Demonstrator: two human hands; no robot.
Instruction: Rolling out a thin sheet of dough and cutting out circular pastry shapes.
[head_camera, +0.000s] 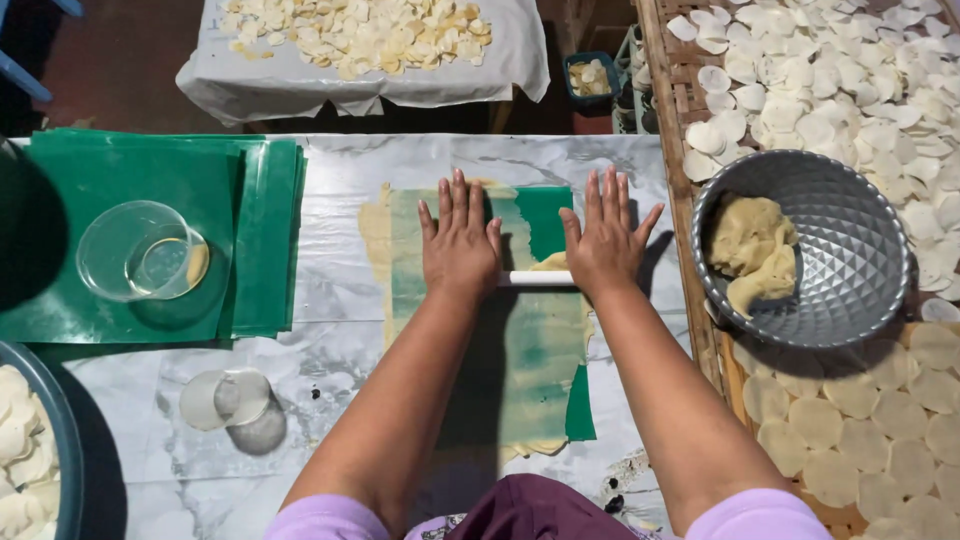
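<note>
Both my palms press flat on a thin white rolling pin (536, 278) that lies across a green plastic sheet (548, 215). My left hand (458, 243) covers the pin's left part, my right hand (604, 243) its right part, fingers spread and pointing away from me. Pale yellow dough (375, 235) is flattened thin under the sheet and shows past its left edge and at its near end. Only the pin's middle shows between my hands.
A stack of green sheets (262, 235) with a clear round cup (140, 250) lies left. A metal bowl (850, 250) with a dough lump (752, 252) stands right, among trays of pale dough discs (830, 420). A blue bowl (60, 430) sits near left; a clear lid (228, 398) lies close by.
</note>
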